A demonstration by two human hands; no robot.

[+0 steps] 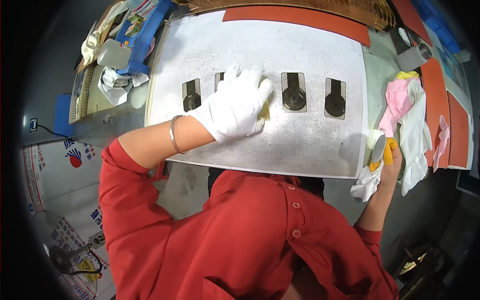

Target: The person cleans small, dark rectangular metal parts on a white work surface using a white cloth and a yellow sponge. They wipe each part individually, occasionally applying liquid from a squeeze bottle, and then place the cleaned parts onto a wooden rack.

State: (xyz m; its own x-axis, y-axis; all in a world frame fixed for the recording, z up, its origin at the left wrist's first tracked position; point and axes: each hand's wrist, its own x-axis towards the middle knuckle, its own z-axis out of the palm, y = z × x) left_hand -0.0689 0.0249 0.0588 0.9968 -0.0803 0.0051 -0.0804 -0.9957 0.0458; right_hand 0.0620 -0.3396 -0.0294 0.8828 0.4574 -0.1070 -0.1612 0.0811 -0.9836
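Note:
My left hand (pixel 231 104), in a white glove, lies over the middle of a white board (pixel 280 145), its fingers stretched and apart. Under its right side shows the edge of a yellowish piece (pixel 266 110); the hand hides the rest. Black paddle-shaped pieces on meshed rectangles line the board: one at the left (pixel 191 96), one right of the hand (pixel 294 95), another farther right (pixel 335 99). One more is partly covered by the glove. My right hand (pixel 391 154), with orange-yellow finger covers, is closed on a grey oval piece (pixel 379 148) and a white cloth (pixel 368 183) at the board's right edge.
Pink and white cloths (pixel 398 102) hang at the right, near a jar (pixel 414 57). A blue tray (pixel 145 37), a white container (pixel 114 54) and a crumpled white cloth (pixel 117 84) are at the left. An orange strip (pixel 300 22) borders the board's far edge.

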